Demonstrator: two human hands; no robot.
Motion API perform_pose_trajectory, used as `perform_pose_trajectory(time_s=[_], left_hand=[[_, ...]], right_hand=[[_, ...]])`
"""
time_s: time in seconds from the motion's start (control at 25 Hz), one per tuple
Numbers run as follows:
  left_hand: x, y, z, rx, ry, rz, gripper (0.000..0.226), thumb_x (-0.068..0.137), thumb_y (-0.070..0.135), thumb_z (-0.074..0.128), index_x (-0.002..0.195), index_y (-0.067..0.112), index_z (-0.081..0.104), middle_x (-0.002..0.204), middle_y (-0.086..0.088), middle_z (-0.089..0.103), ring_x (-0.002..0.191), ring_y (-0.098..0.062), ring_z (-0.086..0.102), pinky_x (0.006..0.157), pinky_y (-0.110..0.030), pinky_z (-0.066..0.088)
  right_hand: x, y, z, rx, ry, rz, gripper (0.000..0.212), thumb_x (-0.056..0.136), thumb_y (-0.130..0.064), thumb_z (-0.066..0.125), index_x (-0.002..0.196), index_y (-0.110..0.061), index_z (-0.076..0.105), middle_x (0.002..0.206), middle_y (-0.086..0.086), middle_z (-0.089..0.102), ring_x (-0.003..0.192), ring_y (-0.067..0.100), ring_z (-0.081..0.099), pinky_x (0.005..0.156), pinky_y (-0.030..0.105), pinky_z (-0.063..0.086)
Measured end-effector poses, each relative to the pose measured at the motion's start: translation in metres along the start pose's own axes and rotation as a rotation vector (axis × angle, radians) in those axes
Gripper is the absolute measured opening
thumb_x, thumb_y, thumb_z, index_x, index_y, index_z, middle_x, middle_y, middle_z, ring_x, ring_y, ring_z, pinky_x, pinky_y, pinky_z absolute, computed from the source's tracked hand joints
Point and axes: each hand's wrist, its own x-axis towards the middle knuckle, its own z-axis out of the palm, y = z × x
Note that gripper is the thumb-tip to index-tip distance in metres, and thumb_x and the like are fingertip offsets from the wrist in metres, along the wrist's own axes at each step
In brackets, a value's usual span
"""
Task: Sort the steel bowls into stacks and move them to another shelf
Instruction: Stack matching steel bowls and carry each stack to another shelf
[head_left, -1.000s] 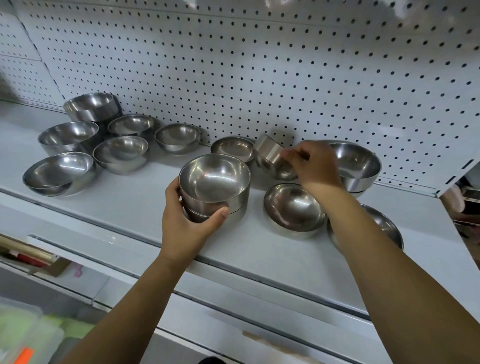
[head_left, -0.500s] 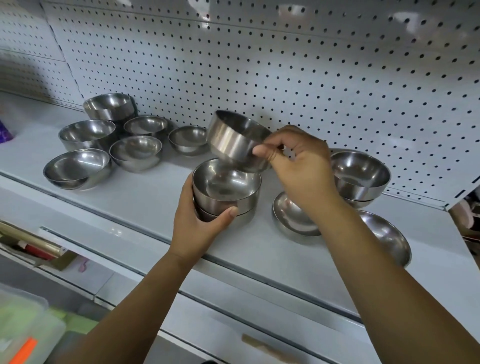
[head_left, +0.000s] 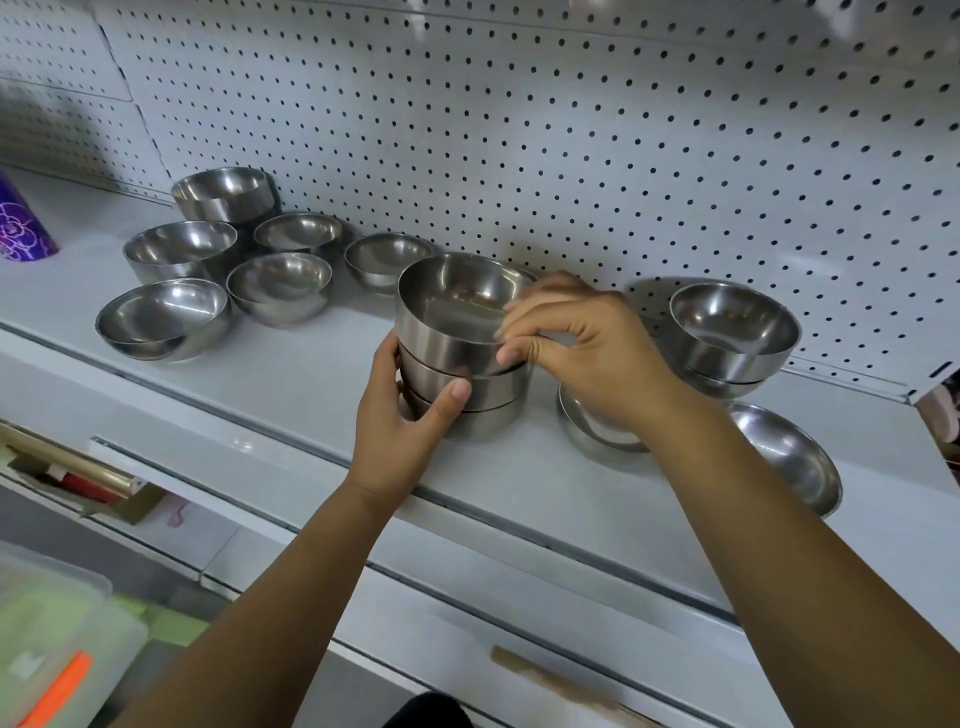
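A stack of three steel bowls (head_left: 470, 395) stands mid-shelf on the white shelf (head_left: 291, 384). My left hand (head_left: 410, 415) grips the stack's lower bowls from the left, thumb across the front. The top bowl (head_left: 447, 322) sits a little tilted in the stack, and my right hand (head_left: 576, 343) pinches its right rim. Several loose steel bowls (head_left: 280, 286) are grouped at the left. To the right stand a two-bowl stack (head_left: 732, 332), a shallow bowl (head_left: 597, 436) partly hidden under my right wrist, and a wide bowl (head_left: 789, 457) near the front edge.
A white pegboard wall (head_left: 571, 130) backs the shelf. A purple flowered cup (head_left: 21, 223) stands at the far left. Below the shelf are a lower shelf with boxed goods (head_left: 78, 478) and a clear plastic bin (head_left: 57, 639) at bottom left.
My right hand lifted a bowl from the back of the shelf, carried it left and lowered it onto the stack held by my left hand. The view shifted right.
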Motion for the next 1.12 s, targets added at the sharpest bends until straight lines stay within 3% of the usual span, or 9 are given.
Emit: perform_pose_trajectory(time_s=[0.2, 0.36, 0.48, 0.64, 0.84, 0.88, 0.96, 1.04, 1.12], left_hand=[[0.001, -0.002, 0.001, 0.039, -0.004, 0.069, 0.086, 0.088, 0.052, 0.065, 0.158, 0.019, 0.028, 0.151, 0.006, 0.050, 0.136, -0.011, 0.052, 0.106, -0.023, 0.047], [0.000, -0.002, 0.001, 0.050, 0.003, 0.058, 0.086, 0.086, 0.055, 0.066, 0.156, 0.021, 0.029, 0.147, 0.009, 0.052, 0.131, -0.010, 0.055, 0.099, -0.016, 0.047], [0.000, -0.003, 0.000, 0.050, 0.011, 0.053, 0.086, 0.084, 0.057, 0.067, 0.154, 0.022, 0.031, 0.145, 0.009, 0.054, 0.129, -0.013, 0.056, 0.099, -0.020, 0.049], [-0.001, -0.003, 0.000, 0.039, 0.006, 0.036, 0.086, 0.083, 0.057, 0.067, 0.154, 0.023, 0.031, 0.146, 0.006, 0.053, 0.130, -0.011, 0.056, 0.102, -0.025, 0.050], [0.000, -0.003, 0.000, 0.052, 0.004, 0.019, 0.083, 0.084, 0.060, 0.064, 0.153, 0.028, 0.030, 0.145, 0.013, 0.053, 0.130, -0.006, 0.054, 0.107, -0.034, 0.050], [0.000, -0.003, 0.000, 0.057, 0.006, 0.012, 0.083, 0.084, 0.061, 0.064, 0.153, 0.030, 0.030, 0.145, 0.013, 0.053, 0.129, -0.006, 0.055, 0.107, -0.036, 0.050], [0.000, -0.002, 0.000, 0.065, 0.007, 0.004, 0.083, 0.083, 0.063, 0.063, 0.153, 0.032, 0.031, 0.142, 0.017, 0.055, 0.127, -0.004, 0.056, 0.106, -0.036, 0.051], [0.000, 0.000, 0.000, 0.062, 0.004, -0.002, 0.081, 0.084, 0.063, 0.063, 0.153, 0.034, 0.032, 0.140, 0.022, 0.055, 0.126, 0.000, 0.056, 0.106, -0.036, 0.051], [0.001, 0.001, -0.001, 0.061, -0.003, -0.004, 0.079, 0.084, 0.063, 0.062, 0.152, 0.035, 0.032, 0.139, 0.024, 0.055, 0.125, 0.003, 0.056, 0.107, -0.036, 0.051]], right_hand=[[0.000, -0.002, 0.004, -0.054, 0.019, -0.036, 0.011, 0.086, -0.015, 0.080, 0.082, -0.005, 0.081, 0.095, 0.004, 0.076, 0.102, 0.016, 0.061, 0.091, 0.035, 0.049], [0.005, 0.000, -0.003, -0.154, -0.025, -0.078, 0.014, 0.089, -0.023, 0.077, 0.084, -0.011, 0.081, 0.094, -0.001, 0.075, 0.100, 0.025, 0.061, 0.088, 0.041, 0.049], [0.006, -0.004, -0.006, -0.173, -0.050, -0.063, 0.011, 0.088, -0.024, 0.078, 0.086, -0.014, 0.082, 0.094, -0.002, 0.075, 0.097, 0.023, 0.063, 0.087, 0.041, 0.050], [-0.001, -0.011, -0.006, -0.090, -0.013, 0.121, 0.016, 0.085, -0.025, 0.081, 0.098, -0.016, 0.081, 0.103, -0.001, 0.076, 0.103, 0.012, 0.067, 0.096, 0.026, 0.050], [-0.027, 0.002, -0.030, -0.179, 0.238, 0.350, 0.033, 0.087, -0.037, 0.079, 0.118, -0.029, 0.074, 0.123, -0.009, 0.067, 0.116, 0.004, 0.059, 0.100, 0.009, 0.040], [-0.031, 0.008, -0.036, -0.206, 0.282, 0.414, 0.034, 0.088, -0.038, 0.079, 0.120, -0.029, 0.073, 0.125, -0.009, 0.066, 0.118, 0.004, 0.057, 0.100, 0.009, 0.040], [-0.039, 0.024, -0.049, -0.290, 0.320, 0.550, 0.044, 0.088, -0.042, 0.079, 0.128, -0.027, 0.068, 0.134, -0.006, 0.063, 0.126, 0.010, 0.056, 0.108, 0.023, 0.043], [-0.049, 0.038, -0.060, -0.377, 0.262, 0.681, 0.058, 0.089, -0.047, 0.076, 0.139, -0.024, 0.059, 0.143, 0.001, 0.058, 0.135, 0.020, 0.052, 0.113, 0.037, 0.043], [-0.057, 0.044, -0.069, -0.471, 0.204, 0.764, 0.063, 0.090, -0.048, 0.074, 0.144, -0.022, 0.054, 0.146, 0.007, 0.055, 0.136, 0.026, 0.050, 0.109, 0.039, 0.044]])
